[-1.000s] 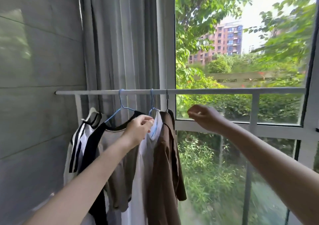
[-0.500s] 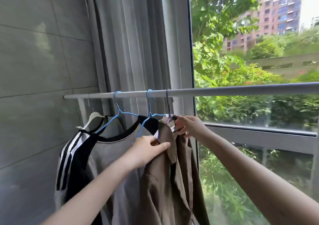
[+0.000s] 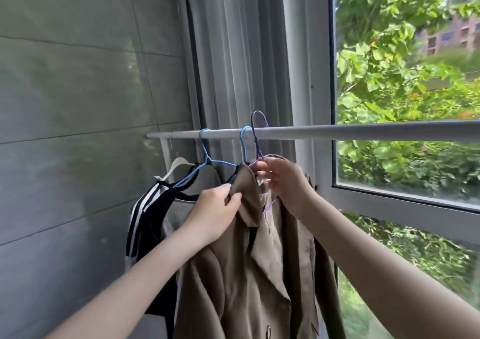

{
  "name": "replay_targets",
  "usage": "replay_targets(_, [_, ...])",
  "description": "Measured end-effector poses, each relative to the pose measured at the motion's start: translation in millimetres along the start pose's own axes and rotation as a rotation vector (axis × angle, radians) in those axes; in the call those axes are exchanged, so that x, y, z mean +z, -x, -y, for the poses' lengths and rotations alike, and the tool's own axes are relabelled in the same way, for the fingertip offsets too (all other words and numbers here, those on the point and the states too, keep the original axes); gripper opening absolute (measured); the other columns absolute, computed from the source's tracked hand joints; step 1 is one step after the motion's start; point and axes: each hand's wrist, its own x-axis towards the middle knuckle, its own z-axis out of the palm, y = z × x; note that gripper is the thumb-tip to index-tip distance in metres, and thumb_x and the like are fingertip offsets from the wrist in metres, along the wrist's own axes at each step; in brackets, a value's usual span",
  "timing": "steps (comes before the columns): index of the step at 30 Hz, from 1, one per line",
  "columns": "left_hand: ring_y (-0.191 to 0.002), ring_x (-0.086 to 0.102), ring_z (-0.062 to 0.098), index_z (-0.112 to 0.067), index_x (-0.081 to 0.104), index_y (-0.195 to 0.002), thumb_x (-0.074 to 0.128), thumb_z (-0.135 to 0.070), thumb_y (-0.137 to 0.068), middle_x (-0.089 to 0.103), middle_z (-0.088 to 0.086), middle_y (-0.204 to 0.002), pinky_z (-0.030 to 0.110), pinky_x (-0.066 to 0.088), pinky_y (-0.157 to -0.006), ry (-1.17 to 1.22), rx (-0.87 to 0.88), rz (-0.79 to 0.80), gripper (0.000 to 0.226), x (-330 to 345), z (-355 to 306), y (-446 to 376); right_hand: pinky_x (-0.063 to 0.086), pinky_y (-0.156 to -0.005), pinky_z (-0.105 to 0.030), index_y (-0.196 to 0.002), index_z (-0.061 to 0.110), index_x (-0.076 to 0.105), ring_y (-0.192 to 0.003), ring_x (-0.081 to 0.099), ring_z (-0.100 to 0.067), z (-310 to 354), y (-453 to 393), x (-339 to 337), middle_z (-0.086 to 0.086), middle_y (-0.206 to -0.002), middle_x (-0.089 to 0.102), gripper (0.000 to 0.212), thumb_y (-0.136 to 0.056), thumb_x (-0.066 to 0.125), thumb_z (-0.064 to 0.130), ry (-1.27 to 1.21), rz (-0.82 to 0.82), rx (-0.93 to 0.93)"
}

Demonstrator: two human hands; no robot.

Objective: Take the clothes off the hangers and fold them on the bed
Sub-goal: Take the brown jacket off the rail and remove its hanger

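Observation:
A brown collared jacket [image 3: 246,273] hangs on a purple wire hanger [image 3: 257,131] whose hook stands raised above the white rail [image 3: 363,131]. My right hand [image 3: 283,180] grips the hanger at its neck, inside the jacket's collar. My left hand [image 3: 215,208] pinches the jacket's left collar edge. To the left, two blue hangers [image 3: 205,151] hook over the rail and carry a grey top with a black neckline. Further left, a black garment with white stripes [image 3: 145,216] hangs on a white hanger [image 3: 176,167].
Grey curtains [image 3: 233,53] hang behind the rail. A grey tiled wall [image 3: 78,105] closes the left side. A window frame [image 3: 402,203] and glass with green trees outside fill the right. The bed is not in view.
The view has moved closer. My right hand has lifted the purple hanger so its hook rises above the rail. My left hand has shifted up on the brown collar.

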Motion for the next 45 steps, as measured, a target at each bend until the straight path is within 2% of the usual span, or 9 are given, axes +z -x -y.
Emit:
replay_targets(4, [-0.058, 0.037, 0.021, -0.013, 0.032, -0.06, 0.052, -0.023, -0.093, 0.037, 0.0, -0.054, 0.027, 0.025, -0.052, -0.024, 0.028, -0.049, 0.04, -13.2, -11.3, -5.3, 0.032, -0.056, -0.027, -0.09, 0.003, 0.065, -0.062, 0.051, -0.017, 12.5, -4.6, 5.3, -0.008, -0.086, 0.067, 0.016, -0.083, 0.05, 0.006, 0.014, 0.058, -0.06])
replay_targets(8, [-0.059, 0.034, 0.021, -0.013, 0.029, -0.058, 0.053, -0.021, -0.093, 0.035, 0.002, -0.054, 0.03, 0.021, -0.056, -0.056, 0.037, -0.099, 0.043, -19.0, -16.4, -4.7, 0.035, -0.057, -0.027, -0.104, -0.004, 0.066, -0.06, 0.054, -0.014, 17.4, -9.2, 7.2, -0.006, -0.087, 0.069, 0.041, -0.069, 0.057, 0.015, 0.064, 0.109, -0.049])
replay_targets(13, [-0.05, 0.025, 0.015, -0.014, 0.024, -0.057, 0.055, -0.02, -0.092, 0.026, 0.0, -0.051, 0.023, 0.026, -0.05, -0.07, 0.022, -0.131, 0.047, -20.8, -13.2, 7.7, 0.045, -0.06, -0.028, -0.11, -0.007, 0.064, -0.06, 0.055, -0.015, 11.3, -3.5, 7.0, -0.012, -0.09, 0.064, 0.036, -0.078, 0.056, 0.008, 0.086, 0.147, -0.035])
replay_targets(17, [-0.05, 0.025, 0.016, -0.014, 0.025, -0.058, 0.056, -0.022, -0.09, 0.026, 0.0, -0.05, 0.019, 0.028, -0.05, -0.11, -0.01, -0.158, 0.045, -26.0, -7.8, 22.5, 0.04, -0.044, -0.017, -0.117, -0.007, 0.058, -0.055, 0.055, -0.011, 6.9, 10.2, 17.2, -0.01, -0.096, 0.065, 0.035, -0.085, 0.049, 0.003, 0.049, 0.157, 0.015])
replay_targets(23, [-0.052, 0.026, 0.015, -0.01, 0.033, -0.059, 0.058, -0.022, -0.088, 0.029, 0.002, -0.052, 0.026, 0.025, -0.051, -0.144, -0.018, -0.148, 0.04, -47.5, -2.1, 43.8, 0.034, -0.04, -0.014, -0.093, 0.004, 0.064, -0.049, 0.054, -0.006, 9.1, 43.3, 38.6, 0.002, -0.076, 0.071, 0.024, -0.089, 0.04, 0.001, 0.08, 0.227, 0.013])
replay_targets(27, [-0.05, 0.026, 0.014, -0.008, 0.036, -0.058, 0.06, -0.027, -0.086, 0.028, 0.002, -0.052, 0.028, 0.024, -0.052, -0.17, -0.007, -0.162, 0.042, -73.4, 4.3, 64.2, 0.037, -0.041, -0.014, -0.092, 0.005, 0.064, -0.051, 0.052, -0.007, 9.3, 64.0, 60.4, 0.005, -0.072, 0.071, 0.024, -0.089, 0.04, 0.003, 0.076, 0.235, 0.016])
replay_targets(32, [-0.048, 0.037, 0.006, -0.017, 0.02, -0.055, 0.064, -0.022, -0.087, 0.022, -0.001, -0.048, 0.015, 0.031, -0.049, -0.279, -0.015, -0.233, 0.055, -126.1, 0.8, 109.3, 0.036, -0.041, -0.015, -0.098, 0.005, 0.061, -0.048, 0.051, -0.006, 5.2, 95.9, 109.0, 0.005, -0.07, 0.071, 0.022, -0.089, 0.041, 0.003, 0.035, 0.277, 0.025])
replay_targets(36, [-0.059, 0.038, 0.027, -0.014, 0.027, -0.059, 0.058, -0.043, -0.088, 0.035, 0.004, -0.053, 0.034, 0.025, -0.053, -0.468, -0.154, -0.271, 0.052, -180.3, 8.8, 157.5, 0.037, -0.042, -0.015, -0.094, 0.008, 0.062, -0.054, 0.048, -0.009, -1.8, 130.7, 162.1, 0.004, -0.075, 0.072, 0.019, -0.09, 0.043, 0.004, 0.011, 0.33, 0.053])
replay_targets(45, [-0.07, 0.047, 0.031, -0.009, 0.041, -0.075, 0.047, -0.053, -0.091, 0.049, 0.005, -0.063, 0.034, 0.034, -0.056, -0.66, -0.325, -0.334, 0.047, -299.7, 21.3, 282.9, 0.034, -0.052, -0.022, -0.109, 0.004, 0.061, -0.059, 0.054, -0.011, -29.8, 228.9, 284.0, 0.001, -0.086, 0.072, 0.025, -0.088, 0.048, 0.008, -0.053, 0.465, 0.124])
